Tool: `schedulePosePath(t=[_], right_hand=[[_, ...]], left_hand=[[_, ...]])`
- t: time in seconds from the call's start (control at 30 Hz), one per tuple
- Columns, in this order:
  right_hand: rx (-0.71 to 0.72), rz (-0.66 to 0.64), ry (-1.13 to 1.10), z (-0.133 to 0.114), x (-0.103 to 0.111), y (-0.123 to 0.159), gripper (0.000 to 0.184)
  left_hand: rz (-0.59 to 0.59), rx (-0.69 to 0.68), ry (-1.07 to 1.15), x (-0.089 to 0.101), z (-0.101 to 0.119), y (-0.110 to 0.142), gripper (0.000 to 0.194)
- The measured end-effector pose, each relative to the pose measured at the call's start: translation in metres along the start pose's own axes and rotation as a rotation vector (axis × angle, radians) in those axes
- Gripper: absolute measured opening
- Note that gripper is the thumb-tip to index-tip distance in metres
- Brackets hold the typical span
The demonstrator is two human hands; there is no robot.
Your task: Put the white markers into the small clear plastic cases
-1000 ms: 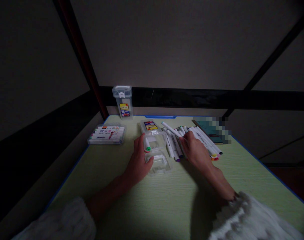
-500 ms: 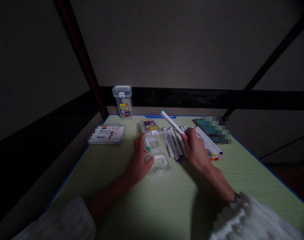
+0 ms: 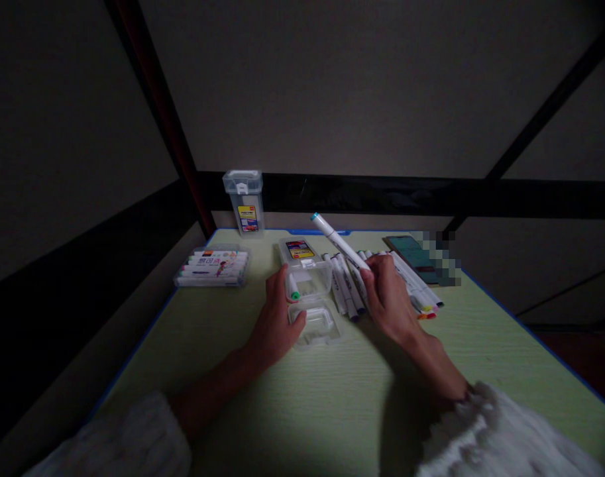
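Note:
My right hand (image 3: 390,295) pinches a white marker (image 3: 339,242) with a blue end, tilted up to the left above the table. My left hand (image 3: 273,324) grips the left side of a clear plastic box (image 3: 315,268) lying on its side, its thumb over the opened lid (image 3: 325,323). Inside the box a marker with a green tip (image 3: 293,289) lies along the left wall. Several white markers (image 3: 342,285) rest right of the box, and more markers (image 3: 415,281) lie behind my right hand, which partly hides them.
An upright clear box (image 3: 244,204) with a yellow label stands at the back left of the table (image 3: 302,411). A flat case of markers (image 3: 213,267) lies at the left. A phone-like flat device (image 3: 414,257), partly pixelated, lies at the back right.
The marker in my right hand has shifted slightly, its blue end now a little higher and further left. My left hand and the box have stayed in place.

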State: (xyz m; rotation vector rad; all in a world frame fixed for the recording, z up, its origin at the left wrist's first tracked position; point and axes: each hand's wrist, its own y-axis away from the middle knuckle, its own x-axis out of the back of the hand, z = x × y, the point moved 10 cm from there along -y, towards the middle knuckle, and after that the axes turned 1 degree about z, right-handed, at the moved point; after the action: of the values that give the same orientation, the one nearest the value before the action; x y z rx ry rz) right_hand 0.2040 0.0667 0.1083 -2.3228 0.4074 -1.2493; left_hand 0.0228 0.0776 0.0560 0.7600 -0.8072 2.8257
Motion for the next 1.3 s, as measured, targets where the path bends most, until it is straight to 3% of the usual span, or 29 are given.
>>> schedulePosePath(t=[0.2, 0.5, 0.7, 0.9, 1.3], right_hand=[[0.049, 0.001, 0.015, -0.007, 0.001, 0.001, 0.018], [0.191, -0.060, -0.008, -0.026, -0.002, 0.004, 0.018], [0.388, -0.130, 0.013, -0.045, -0.010, 0.013, 0.025], [0.623, -0.084, 0.001, -0.070, -0.003, 0.024, 0.026], [0.599, 0.024, 0.002, -0.062, 0.006, 0.023, 0.024]], left_hand=[[0.068, 0.003, -0.020, 0.006, 0.000, 0.000, 0.088], [0.359, -0.182, -0.079, 0.049, 0.030, 0.001, 0.074], [0.357, -0.327, -0.055, 0.051, 0.046, 0.009, 0.068], [0.338, -0.457, -0.090, 0.052, 0.057, 0.012, 0.052], [0.373, -0.591, -0.001, 0.063, 0.071, 0.019, 0.019]])
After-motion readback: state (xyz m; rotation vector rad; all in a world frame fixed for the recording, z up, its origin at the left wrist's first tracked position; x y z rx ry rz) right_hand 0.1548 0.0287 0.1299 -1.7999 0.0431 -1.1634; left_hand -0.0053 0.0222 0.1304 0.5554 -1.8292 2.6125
